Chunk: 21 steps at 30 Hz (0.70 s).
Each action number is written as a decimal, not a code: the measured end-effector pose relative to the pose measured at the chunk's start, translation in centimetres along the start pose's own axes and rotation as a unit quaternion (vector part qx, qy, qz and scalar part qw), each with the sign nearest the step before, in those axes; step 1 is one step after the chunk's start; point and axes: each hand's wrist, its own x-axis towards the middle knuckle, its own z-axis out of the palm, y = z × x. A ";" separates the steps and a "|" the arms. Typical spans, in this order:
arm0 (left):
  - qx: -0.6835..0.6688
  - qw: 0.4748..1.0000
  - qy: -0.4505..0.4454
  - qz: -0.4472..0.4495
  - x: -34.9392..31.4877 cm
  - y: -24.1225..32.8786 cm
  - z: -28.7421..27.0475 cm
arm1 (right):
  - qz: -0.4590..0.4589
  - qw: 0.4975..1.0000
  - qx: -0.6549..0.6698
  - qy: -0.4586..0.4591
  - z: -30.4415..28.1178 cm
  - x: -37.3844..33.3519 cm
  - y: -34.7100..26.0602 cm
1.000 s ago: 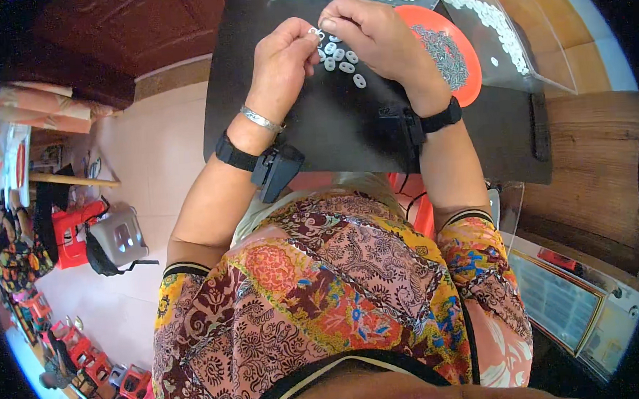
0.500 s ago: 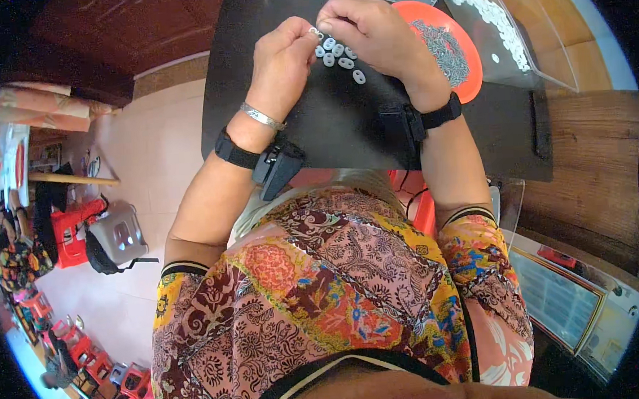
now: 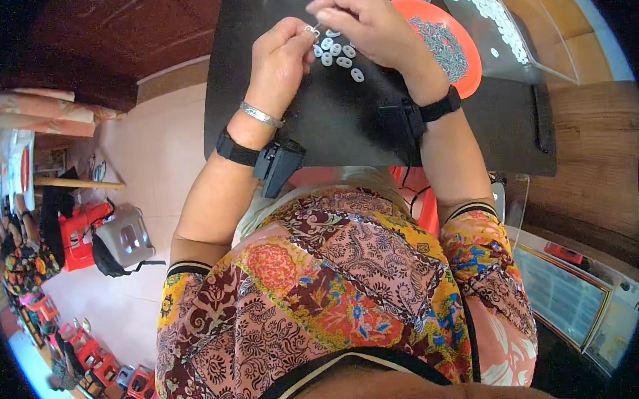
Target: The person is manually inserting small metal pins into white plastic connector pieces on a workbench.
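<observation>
Fingers of the left hand [image 3: 278, 63] pinch a small metal ring [image 3: 311, 31], just left of the right hand [image 3: 368, 25], whose fingers curl toward it; white oval pieces [image 3: 337, 52] lie on the black tabletop [image 3: 344, 119] directly beneath, nearer.

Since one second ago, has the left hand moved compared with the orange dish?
No clear move. The left hand remains left of the orange dish, beside the small white pieces on the black board.
</observation>
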 end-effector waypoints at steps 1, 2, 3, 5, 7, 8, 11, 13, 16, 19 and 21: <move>0.001 1.000 -0.001 0.001 0.0 0.1 -0.1 | -0.001 1.000 0.000 0.001 -0.1 0.1 0.0; -0.008 1.000 0.000 -0.009 -0.1 0.3 -0.1 | 0.005 1.000 0.009 0.029 -0.2 0.2 0.0; -0.018 1.000 0.001 -0.019 -0.1 0.5 -0.2 | 0.011 0.998 0.018 0.057 -0.3 0.2 0.0; -0.016 1.000 0.005 -0.022 -0.1 0.7 -0.1 | -0.099 0.992 0.018 0.076 -0.3 0.5 0.3; -0.015 0.999 0.010 -0.026 -0.1 0.7 -0.1 | -0.207 0.974 0.019 0.091 -0.2 0.4 0.4; -0.018 0.999 0.009 -0.029 0.0 0.6 -0.1 | -0.083 0.995 0.039 0.029 -0.2 0.1 0.4; -0.009 1.000 0.002 -0.028 0.0 0.5 -0.1 | 0.041 0.997 0.044 -0.037 0.1 -0.1 0.5; 0.002 1.000 -0.002 -0.024 0.0 0.6 -0.1 | 0.039 0.998 0.031 -0.043 0.3 -0.1 0.4; 0.000 0.999 -0.008 -0.033 0.0 0.7 0.0 | 0.040 0.998 0.017 -0.043 0.2 -0.1 0.3; 0.002 0.999 -0.012 -0.042 0.1 0.5 0.1 | 0.052 0.998 0.020 -0.040 0.2 0.0 -0.2; 0.008 0.999 -0.009 -0.030 0.0 0.6 0.0 | 0.076 0.997 -0.001 -0.016 0.0 0.3 -1.4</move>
